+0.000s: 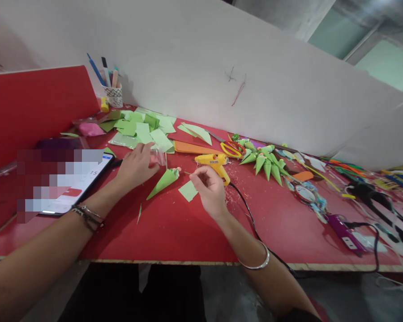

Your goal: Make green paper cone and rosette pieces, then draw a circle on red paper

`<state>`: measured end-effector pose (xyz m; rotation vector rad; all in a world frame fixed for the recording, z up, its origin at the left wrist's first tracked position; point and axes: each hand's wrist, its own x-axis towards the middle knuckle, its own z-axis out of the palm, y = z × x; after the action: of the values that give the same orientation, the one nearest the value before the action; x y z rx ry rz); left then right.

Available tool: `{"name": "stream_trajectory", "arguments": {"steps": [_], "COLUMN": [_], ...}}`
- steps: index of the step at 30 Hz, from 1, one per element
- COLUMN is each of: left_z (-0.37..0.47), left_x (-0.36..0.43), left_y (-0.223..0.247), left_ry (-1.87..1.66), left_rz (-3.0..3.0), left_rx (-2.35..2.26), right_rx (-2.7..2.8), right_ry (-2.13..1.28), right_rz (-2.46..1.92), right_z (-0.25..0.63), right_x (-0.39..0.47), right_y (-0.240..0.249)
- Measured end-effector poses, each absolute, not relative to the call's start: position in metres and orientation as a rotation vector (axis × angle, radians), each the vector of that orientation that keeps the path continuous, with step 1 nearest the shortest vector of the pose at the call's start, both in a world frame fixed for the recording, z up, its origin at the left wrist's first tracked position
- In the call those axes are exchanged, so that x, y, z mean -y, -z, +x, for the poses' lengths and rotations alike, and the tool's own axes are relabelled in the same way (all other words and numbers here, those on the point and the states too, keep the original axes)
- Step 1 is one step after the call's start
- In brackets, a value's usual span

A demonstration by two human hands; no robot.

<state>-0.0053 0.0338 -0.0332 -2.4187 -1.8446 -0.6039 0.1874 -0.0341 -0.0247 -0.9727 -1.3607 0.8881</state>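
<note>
My left hand point(137, 165) reaches over the table with its fingers apart, at a small clear plastic bag point(159, 156) with something pinkish inside. Thumb and fingertip of my right hand point(210, 190) are pinched at one end of a thin brownish stick point(187, 172); its exact kind is too small to tell. Between the hands lies a rolled green paper cone point(163, 183), with a pinkish bit at its wide end. A small light green paper piece point(188, 191) rests beside my right fingers. Just behind that hand is a yellow glue gun point(212, 162) on its side.
Green paper pieces point(134, 125) are heaped at the back left, near a pen cup point(113, 95). A phone point(83, 183) lies left. Scissors point(231, 150) and joined green cones point(265, 163) sit behind. The glue gun's cord point(246, 208) runs past my right forearm to the front edge.
</note>
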Motion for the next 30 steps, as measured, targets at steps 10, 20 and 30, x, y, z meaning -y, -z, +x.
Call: {"name": "stream_trajectory", "arguments": {"steps": [10,20,30], "left_z": [0.015,0.014,0.016], "left_x": [-0.017,-0.016,-0.018], "left_y": [0.022,0.033,0.027], "left_ry": [0.519,0.443,1.329], "left_rz": [-2.542,-2.793,-3.155], "left_rx": [1.356,1.615,1.685], "right_rx": [1.468,1.458,1.45], "right_ry": [-0.869,-0.969,-0.956], "right_rz": [-0.996,-1.008,-0.963], "right_z": [0.189,0.188,0.193], "right_x": [0.032,0.033,0.032], "right_y": [0.022,0.021,0.024]}}
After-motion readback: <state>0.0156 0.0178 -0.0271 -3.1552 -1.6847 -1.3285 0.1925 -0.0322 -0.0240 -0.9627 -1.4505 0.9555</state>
